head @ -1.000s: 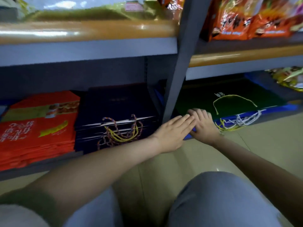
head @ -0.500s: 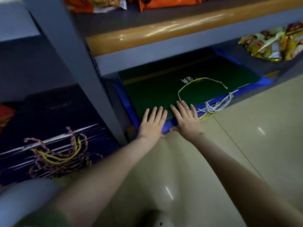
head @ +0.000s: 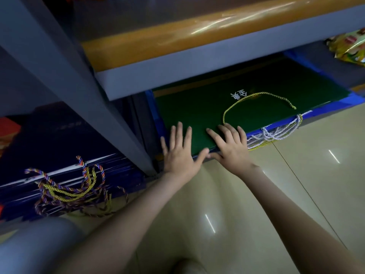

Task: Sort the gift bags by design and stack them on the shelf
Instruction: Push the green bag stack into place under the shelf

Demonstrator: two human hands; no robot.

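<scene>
Evidently the sorting is well along. Right of the grey upright post (head: 92,107), a green gift bag (head: 197,107) lies flat on top of a blue pile (head: 333,105), with white cords (head: 274,135) spilling off the front. Left of the post sits a navy stack (head: 59,139), and beyond it are red bags (head: 8,131).

The left hand (head: 179,153) is just right of the post, its fingers straight and spread on the green bag's near corner. The right hand (head: 231,147) is beside it, splayed flat on the front edge and gripping nothing. This looks like final squaring, though green lying on blue may still need separating.

Glossy beige floor tiles (head: 296,194) run right of the post. Above is a shelf board (head: 197,64) with amber trim, and far right a snack packet (head: 349,48).
</scene>
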